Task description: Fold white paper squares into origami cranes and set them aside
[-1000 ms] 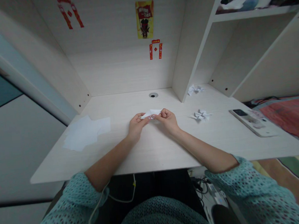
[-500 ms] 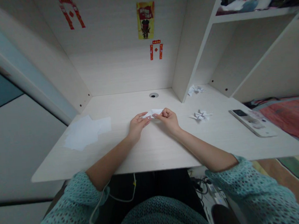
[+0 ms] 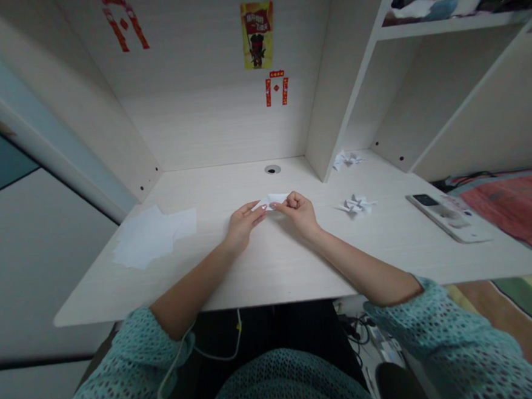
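Observation:
A small piece of folded white paper (image 3: 275, 198) is held between both hands, just above the middle of the desk. My left hand (image 3: 243, 224) pinches its left end, thumb toward me and fingers along the far side. On the other end, my right hand (image 3: 301, 214) grips the paper with its thumb pressed to the near edge and its fingers curled. The fingers cover part of the paper, so its full shape is hidden. To the right lies a cluster of folded white paper pieces (image 3: 356, 206), and a second cluster (image 3: 347, 160) rests farther back beside the divider.
Loose white sheets (image 3: 143, 238) lie spread at the desk's left. A white phone (image 3: 448, 218) rests near the right edge of the white desk (image 3: 271, 272). An upright divider (image 3: 333, 122) stands behind the right hand. A white cable (image 3: 169, 376) hangs by my left sleeve.
Both hands keep their grip on the folded paper and have barely moved. The whole view has shifted very slightly.

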Demonstrator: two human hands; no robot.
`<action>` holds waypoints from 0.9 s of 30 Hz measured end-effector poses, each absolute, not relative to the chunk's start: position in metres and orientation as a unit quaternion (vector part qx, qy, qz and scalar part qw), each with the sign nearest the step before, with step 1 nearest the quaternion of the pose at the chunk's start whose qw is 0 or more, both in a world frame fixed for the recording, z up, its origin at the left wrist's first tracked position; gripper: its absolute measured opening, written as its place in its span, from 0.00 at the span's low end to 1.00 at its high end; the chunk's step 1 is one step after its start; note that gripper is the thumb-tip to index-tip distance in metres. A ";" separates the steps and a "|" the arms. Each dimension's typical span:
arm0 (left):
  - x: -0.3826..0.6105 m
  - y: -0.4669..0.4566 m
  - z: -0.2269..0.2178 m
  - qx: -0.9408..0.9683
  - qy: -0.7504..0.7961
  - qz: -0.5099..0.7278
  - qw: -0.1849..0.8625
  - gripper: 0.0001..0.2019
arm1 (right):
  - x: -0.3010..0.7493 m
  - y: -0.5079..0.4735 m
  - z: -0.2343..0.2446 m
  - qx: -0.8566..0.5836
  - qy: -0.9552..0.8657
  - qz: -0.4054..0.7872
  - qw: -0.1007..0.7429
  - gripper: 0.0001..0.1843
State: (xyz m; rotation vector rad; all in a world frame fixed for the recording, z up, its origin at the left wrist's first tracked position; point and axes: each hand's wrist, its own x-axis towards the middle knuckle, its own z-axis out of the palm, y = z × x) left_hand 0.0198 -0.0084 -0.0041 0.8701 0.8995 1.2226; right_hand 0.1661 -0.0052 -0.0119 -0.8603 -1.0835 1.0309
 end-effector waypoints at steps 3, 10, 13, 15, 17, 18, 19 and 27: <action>0.019 -0.008 -0.005 0.397 0.387 0.535 0.638 0.15 | 0.166 -0.005 -0.010 -0.385 -0.469 0.462 0.647 0.28; 0.016 -0.007 -0.007 0.419 0.388 0.519 0.636 0.16 | 0.169 -0.003 -0.010 -0.399 -0.455 0.480 0.635 0.29; 0.015 -0.008 -0.003 0.434 0.378 0.506 0.642 0.17 | 0.172 0.000 -0.011 -0.405 -0.449 0.482 0.634 0.28; 0.015 -0.008 -0.001 0.435 0.373 0.497 0.652 0.19 | 0.174 0.002 -0.012 -0.406 -0.443 0.492 0.630 0.28; 0.014 -0.008 0.000 0.432 0.368 0.487 0.663 0.21 | 0.177 0.004 -0.013 -0.407 -0.438 0.504 0.623 0.28; 0.013 -0.008 0.000 0.433 0.365 0.483 0.668 0.22 | 0.178 0.005 -0.013 -0.407 -0.436 0.510 0.619 0.27; 0.013 -0.008 0.001 0.435 0.362 0.479 0.671 0.23 | 0.178 0.005 -0.014 -0.407 -0.434 0.513 0.619 0.27; 0.013 -0.007 -0.003 0.437 0.353 0.468 0.682 0.24 | 0.177 0.007 -0.019 -0.411 -0.439 0.479 0.639 0.26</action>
